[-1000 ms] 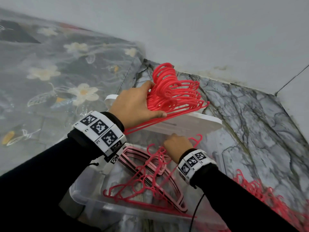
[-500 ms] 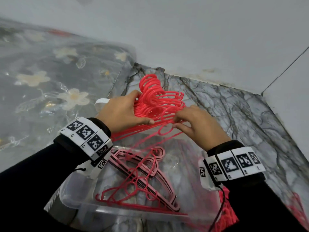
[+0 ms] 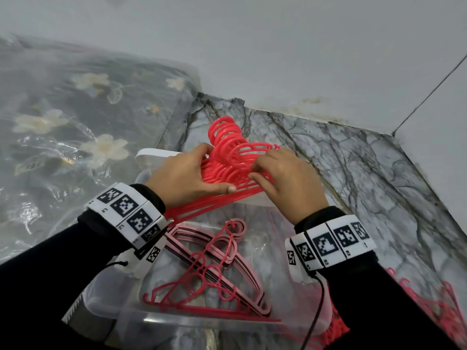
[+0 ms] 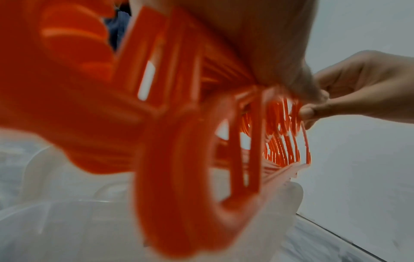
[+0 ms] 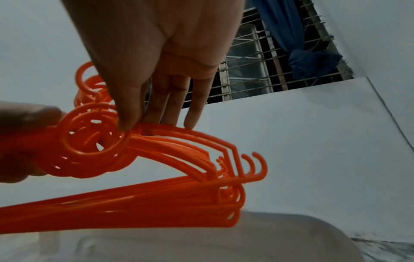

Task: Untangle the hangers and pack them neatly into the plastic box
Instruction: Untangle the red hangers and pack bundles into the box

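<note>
The marble floor (image 3: 353, 178) runs under everything, with a flowered plastic sheet (image 3: 75, 122) off beyond the left hand. Directly below both hands sits the clear plastic box (image 3: 118, 311), open at the top; a few pink and red hangers (image 3: 214, 271) already lie flat in it, their long bars running from below the left wrist towards the right forearm. More red hangers (image 3: 429, 311) lie loose on the floor outside the right forearm, so packing looks only partly done.

Above the box, the stack of red hangers (image 3: 227, 168) is held between the hands. Its long axis slopes from the hooks, up beyond the fingertips, down past the left wrist. The left hand (image 3: 187, 178) wraps the stack near the necks, thumb clamped across the top bars. The right hand (image 3: 285, 178) comes in from the opposite side; in the right wrist view its fingers (image 5: 165, 106) are fairly straight, tips resting on the top hanger's shoulder, thumb pressing by the ring.

The stack already lies roughly in line with the hangers below, so I judge the coming move is mostly a straight lowering, with the left hand bearing the weight and the right only steadying
</note>
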Demonstrator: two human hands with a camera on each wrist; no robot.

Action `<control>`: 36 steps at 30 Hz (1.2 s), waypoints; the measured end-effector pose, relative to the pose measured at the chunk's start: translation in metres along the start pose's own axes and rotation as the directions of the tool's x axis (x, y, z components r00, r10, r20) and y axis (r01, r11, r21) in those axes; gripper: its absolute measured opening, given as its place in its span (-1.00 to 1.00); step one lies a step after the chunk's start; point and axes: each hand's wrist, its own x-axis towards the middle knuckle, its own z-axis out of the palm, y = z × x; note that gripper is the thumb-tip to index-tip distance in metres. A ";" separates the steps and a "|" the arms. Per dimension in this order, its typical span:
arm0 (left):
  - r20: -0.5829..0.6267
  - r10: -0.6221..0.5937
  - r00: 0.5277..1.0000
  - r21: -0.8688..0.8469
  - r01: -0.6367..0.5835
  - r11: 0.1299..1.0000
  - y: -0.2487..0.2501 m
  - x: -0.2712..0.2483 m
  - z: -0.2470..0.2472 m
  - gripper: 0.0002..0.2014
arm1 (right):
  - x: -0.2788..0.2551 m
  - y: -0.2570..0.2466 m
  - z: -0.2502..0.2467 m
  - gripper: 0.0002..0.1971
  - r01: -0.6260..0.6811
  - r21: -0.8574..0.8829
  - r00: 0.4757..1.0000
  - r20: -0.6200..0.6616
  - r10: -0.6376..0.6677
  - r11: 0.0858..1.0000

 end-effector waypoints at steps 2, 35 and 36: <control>0.021 0.012 1.000 -0.023 -0.012 1.000 0.001 0.000 0.001 -0.12 | 0.000 -0.003 0.001 -0.87 -0.014 -0.001 1.000 -0.019 0.014 1.000; 0.083 0.119 0.989 0.383 -0.142 0.913 -0.003 -0.008 0.010 -0.70 | 0.004 0.013 0.040 -0.45 -0.134 0.174 0.957 0.278 0.082 0.976; 0.076 0.098 0.992 0.379 -0.120 0.918 -0.005 -0.007 0.007 -0.70 | 0.002 0.016 0.038 -0.38 -0.126 0.163 0.962 0.262 0.080 0.978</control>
